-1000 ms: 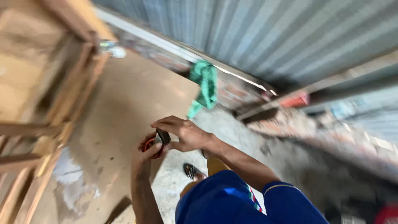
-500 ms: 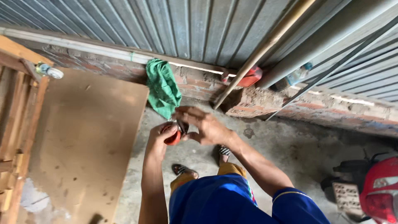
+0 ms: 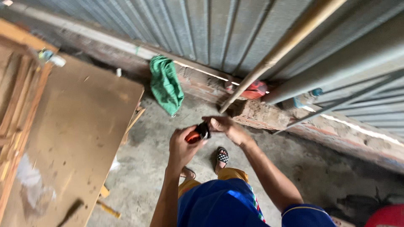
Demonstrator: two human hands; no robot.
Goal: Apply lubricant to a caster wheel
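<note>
My left hand (image 3: 182, 148) is closed around a small red and black object (image 3: 198, 133), round like a tape measure, held in front of my chest. My right hand (image 3: 223, 125) pinches the black end of the same object from the right. Both hands meet above the concrete floor (image 3: 143, 164). My blue shirt and a sandalled foot (image 3: 221, 156) show below them.
A large brown board (image 3: 71, 134) lies flat at the left, beside a wooden frame (image 3: 19, 101). A green cloth (image 3: 166, 86) hangs over a low brick ledge (image 3: 269, 113) under a corrugated metal wall. Poles (image 3: 277, 50) lean against the wall at the right.
The view has swung from the board at the left toward the wall and poles. My hands stay together on the red and black object.
</note>
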